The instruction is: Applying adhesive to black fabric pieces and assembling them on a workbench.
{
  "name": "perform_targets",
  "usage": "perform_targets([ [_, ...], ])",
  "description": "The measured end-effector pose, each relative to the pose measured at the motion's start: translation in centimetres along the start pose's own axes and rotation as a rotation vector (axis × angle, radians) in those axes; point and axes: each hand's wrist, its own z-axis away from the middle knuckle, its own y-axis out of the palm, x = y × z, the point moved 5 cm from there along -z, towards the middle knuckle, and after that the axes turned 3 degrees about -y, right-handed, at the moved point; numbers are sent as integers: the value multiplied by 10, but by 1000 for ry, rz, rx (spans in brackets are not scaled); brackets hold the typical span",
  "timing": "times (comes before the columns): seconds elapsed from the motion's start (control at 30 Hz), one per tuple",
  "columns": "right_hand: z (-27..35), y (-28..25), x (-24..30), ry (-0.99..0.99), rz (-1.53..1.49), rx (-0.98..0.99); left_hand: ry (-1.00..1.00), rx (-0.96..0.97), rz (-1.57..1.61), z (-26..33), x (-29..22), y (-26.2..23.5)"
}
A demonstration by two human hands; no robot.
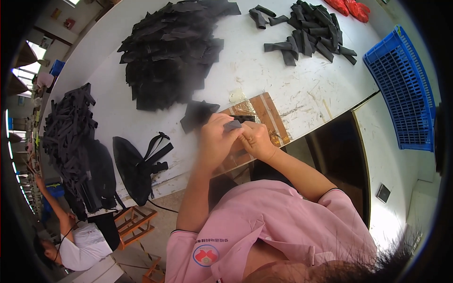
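Across the white table (94, 70), seen from the head camera with our hands as the centre of the dial, we have a broad pile of black cloth pieces (170, 61) at eleven o'clock and a heap of dark rolled pieces (314, 33) at one. Red plastic (356, 10) lies beyond that heap; a blue basket (401, 89) stands between two and three. We see a tangle of dark strips (68, 132) at nine, a black pouch with straps (128, 165) nearer us, and a co-worker (87, 247) at eight. A loose black piece (194, 118) crowds our left hand (216, 139) at ten, and a wooden board (269, 113) lies beneath.

Between our hands is a small dark grey cloth piece (231, 125), smooth and folded-looking, mostly hidden by fingers. Our left hand pinches it; our right hand (256, 140) clamps its three-o'clock end, fingers curled together.
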Motion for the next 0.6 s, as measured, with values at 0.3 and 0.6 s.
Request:
perform_targets([
  [0.3,-22,-27,20,1,-51,67,80,-240,404,17,-24,-9],
  [0.6,-13,-13,5,-3,-36,54,-22,-244,383,15,-18,-10],
])
